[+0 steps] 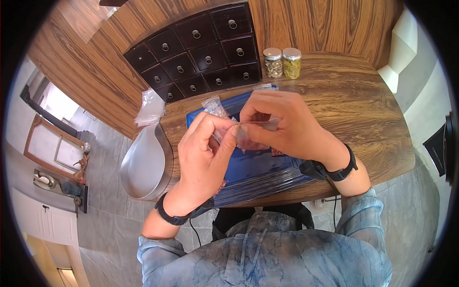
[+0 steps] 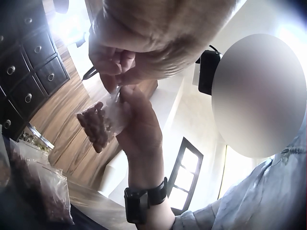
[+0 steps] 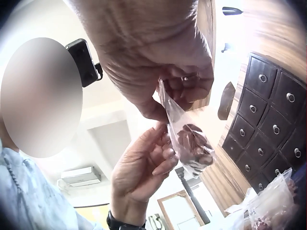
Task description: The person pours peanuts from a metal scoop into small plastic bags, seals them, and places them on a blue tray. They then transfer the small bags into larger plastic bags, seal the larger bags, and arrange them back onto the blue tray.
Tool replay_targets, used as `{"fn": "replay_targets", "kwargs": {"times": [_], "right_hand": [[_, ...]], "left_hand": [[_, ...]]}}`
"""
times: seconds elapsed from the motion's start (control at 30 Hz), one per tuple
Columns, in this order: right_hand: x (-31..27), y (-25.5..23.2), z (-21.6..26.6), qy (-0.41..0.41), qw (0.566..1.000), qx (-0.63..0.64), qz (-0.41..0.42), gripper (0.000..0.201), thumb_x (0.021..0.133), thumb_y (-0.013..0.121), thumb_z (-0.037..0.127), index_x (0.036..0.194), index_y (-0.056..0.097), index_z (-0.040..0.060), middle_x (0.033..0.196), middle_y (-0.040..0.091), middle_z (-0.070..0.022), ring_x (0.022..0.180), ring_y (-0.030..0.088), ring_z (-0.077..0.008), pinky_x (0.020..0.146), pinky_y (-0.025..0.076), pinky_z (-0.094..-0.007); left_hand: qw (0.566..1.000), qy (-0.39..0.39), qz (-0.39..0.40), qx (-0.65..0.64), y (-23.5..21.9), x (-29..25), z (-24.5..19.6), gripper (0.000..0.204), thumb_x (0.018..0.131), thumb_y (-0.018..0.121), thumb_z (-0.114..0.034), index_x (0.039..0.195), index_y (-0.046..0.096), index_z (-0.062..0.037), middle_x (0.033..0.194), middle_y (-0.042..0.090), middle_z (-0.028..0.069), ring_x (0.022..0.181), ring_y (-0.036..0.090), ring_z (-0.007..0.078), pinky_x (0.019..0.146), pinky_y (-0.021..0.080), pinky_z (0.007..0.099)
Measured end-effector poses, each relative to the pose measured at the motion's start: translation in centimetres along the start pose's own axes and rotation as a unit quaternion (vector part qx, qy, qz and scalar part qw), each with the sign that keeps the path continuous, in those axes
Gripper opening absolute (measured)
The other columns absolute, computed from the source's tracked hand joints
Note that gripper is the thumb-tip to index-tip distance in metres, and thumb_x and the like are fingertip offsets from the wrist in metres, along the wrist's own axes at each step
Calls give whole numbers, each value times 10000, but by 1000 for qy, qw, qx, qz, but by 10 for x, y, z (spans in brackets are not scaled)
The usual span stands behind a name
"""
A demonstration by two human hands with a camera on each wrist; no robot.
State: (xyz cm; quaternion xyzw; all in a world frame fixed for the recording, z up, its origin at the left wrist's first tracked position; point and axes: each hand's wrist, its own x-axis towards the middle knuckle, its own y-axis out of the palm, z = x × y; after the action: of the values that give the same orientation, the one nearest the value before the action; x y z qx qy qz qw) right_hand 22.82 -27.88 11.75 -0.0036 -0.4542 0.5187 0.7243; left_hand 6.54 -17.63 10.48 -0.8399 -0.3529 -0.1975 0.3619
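Left hand and right hand both pinch upper edge of small clear bag, at centre of head view; probably so reddish-brown pieces settle in bottom. Blue tray lies beneath, perhaps for catching what falls.

The bag was transparent, and the pieces inside it were of reddish brown colour. The tray was deep blue. The table was brown with darker, wavy grain, while the wall was of warmer brown with dark streaks. The cabinet was almost black. The jars had silver lids; one jar showed beige and brown, the other jar yellow-green. The pan was silver-grey. The shirt was pale blue, with a darker marbled pattern.
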Motion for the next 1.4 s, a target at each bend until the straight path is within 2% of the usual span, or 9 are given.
{"fn": "replay_targets", "kwargs": {"times": [0.13, 0.23, 0.33, 0.43, 0.53, 0.73, 1.23, 1.33, 1.4], "right_hand": [[0, -2, 0, 7, 1000, 13, 20, 104, 775, 680, 74, 818, 601, 19, 734, 570, -59, 643, 571, -169, 584, 461, -271], [-1, 0, 3, 81, 990, 109, 47, 98, 759, 662, 43, 824, 596, 10, 734, 569, -57, 639, 564, -154, 584, 462, -267], [-3, 0, -1, 60, 992, 109, 34, 92, 736, 638, 6, 814, 589, 0, 738, 570, -49, 640, 556, -131, 592, 461, -256], [-3, 0, 0, 38, 992, 111, 42, 85, 713, 619, -19, 786, 580, -3, 733, 569, -42, 643, 549, -117, 594, 454, -247], [-3, -2, 3, 102, 982, 146, 62, 81, 699, 621, -19, 767, 579, 0, 711, 565, -38, 638, 540, -120, 589, 445, -251], [0, -7, -3, 53, 994, 82, 58, 71, 698, 621, -6, 746, 570, 7, 672, 550, -24, 629, 529, -117, 567, 425, -250], [4, -17, -1, 151, 980, 110, 74, 47, 725, 604, -12, 764, 582, 2, 697, 562, -14, 665, 525, -75, 599, 422, -231], [3, -20, -6, 125, 991, 21, 43, 38, 741, 586, -23, 773, 583, -3, 716, 559, -13, 682, 522, -76, 609, 424, -229], [4, -26, -8, 170, 984, 34, 31, 41, 756, 566, -29, 789, 581, -11, 737, 559, -12, 699, 521, -75, 625, 429, -226]], "left_hand": [[998, 10, 34, 41, -2, 3, -11, 27, 871, 609, -59, 873, 598, -34, 722, 493, 47, 536, 456, 120, 479, 363, 246], [990, 92, 75, 81, -6, 7, -1, 52, 859, 614, -64, 850, 581, -26, 716, 470, 79, 573, 466, 192, 518, 385, 284], [986, 101, 103, 82, -10, 9, -4, 69, 819, 636, -52, 825, 572, -26, 716, 462, 96, 603, 476, 242, 545, 397, 316], [981, 148, 75, 99, -7, 7, -2, 74, 780, 649, -25, 792, 576, -32, 699, 469, 85, 595, 478, 235, 537, 394, 316], [982, 154, 52, 96, -4, 5, -1, 80, 753, 658, -11, 767, 583, -37, 676, 471, 71, 584, 477, 227, 530, 387, 315], [988, 127, 37, 82, -8, 3, -3, 78, 761, 664, -22, 738, 591, -34, 656, 469, 54, 543, 448, 186, 493, 364, 287], [993, 74, 15, 94, -22, -5, -3, 103, 826, 637, -32, 742, 579, -13, 656, 467, 52, 538, 457, 138, 491, 359, 252], [995, 79, -22, 60, -23, -7, 6, 117, 846, 612, -40, 743, 562, -14, 665, 473, 54, 571, 471, 145, 525, 375, 257], [998, 44, -17, 37, -28, -6, 3, 124, 859, 598, -53, 749, 554, -16, 674, 478, 54, 594, 475, 145, 552, 383, 258]]}}
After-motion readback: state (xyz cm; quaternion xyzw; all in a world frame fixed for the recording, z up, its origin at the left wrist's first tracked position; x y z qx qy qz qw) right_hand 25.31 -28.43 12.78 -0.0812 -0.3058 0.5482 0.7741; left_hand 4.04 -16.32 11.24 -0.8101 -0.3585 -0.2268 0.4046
